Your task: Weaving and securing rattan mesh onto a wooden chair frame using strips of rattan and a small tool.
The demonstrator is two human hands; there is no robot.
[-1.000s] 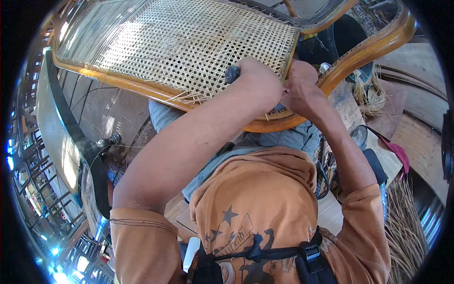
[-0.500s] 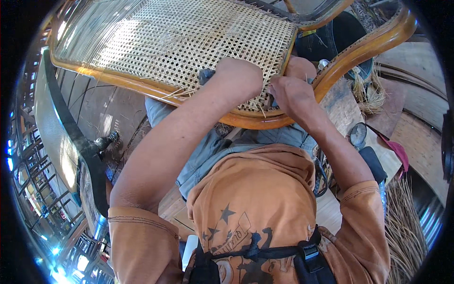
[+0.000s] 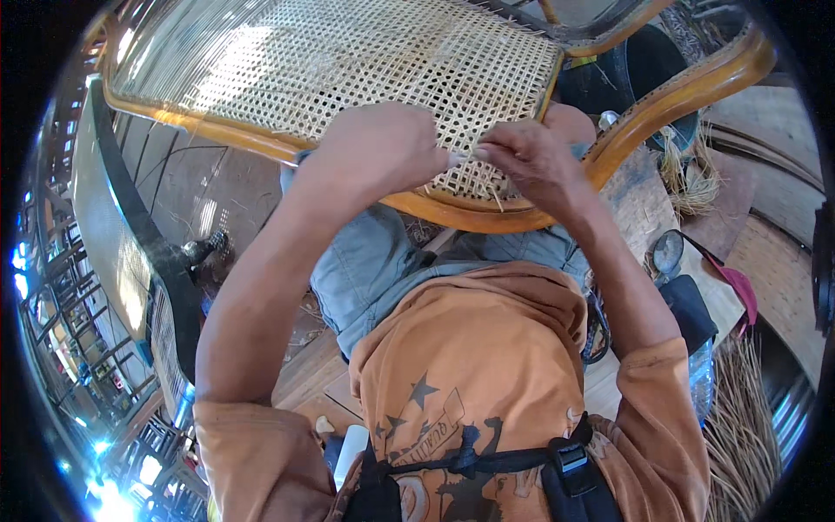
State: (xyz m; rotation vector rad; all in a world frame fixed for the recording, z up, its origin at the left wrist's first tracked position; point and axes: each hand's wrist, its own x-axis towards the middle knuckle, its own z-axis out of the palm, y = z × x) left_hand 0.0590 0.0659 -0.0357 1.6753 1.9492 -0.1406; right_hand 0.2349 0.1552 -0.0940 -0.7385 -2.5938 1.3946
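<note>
A cane seat panel [image 3: 409, 61] with an open woven mesh lies across my lap, set in a curved, varnished wooden frame [image 3: 474, 220]. My left hand [image 3: 374, 143] hovers over the panel's near part with its back up, thumb and fingertips pinched together toward the right. Close beside it, my right hand [image 3: 531, 157] also pinches, its fingertips almost meeting the left ones. Whatever thin thing lies between the fingertips is too small to make out. Loose strand ends stick out of the weave near the rounded front edge.
Another framed woven panel [image 3: 113, 217] leans at the left. At the right are a wooden arm piece [image 3: 678, 100], a dark bucket [image 3: 661, 65], loose fibre strands [image 3: 691, 187], a round glass-like object [image 3: 668, 250], a dark red cloth item [image 3: 739, 291] and a bundle of long strands [image 3: 739, 418].
My left hand has moved left across the panel, its thumb now pointing right. My right fingertips have come off the frame's right side and moved left toward it.
</note>
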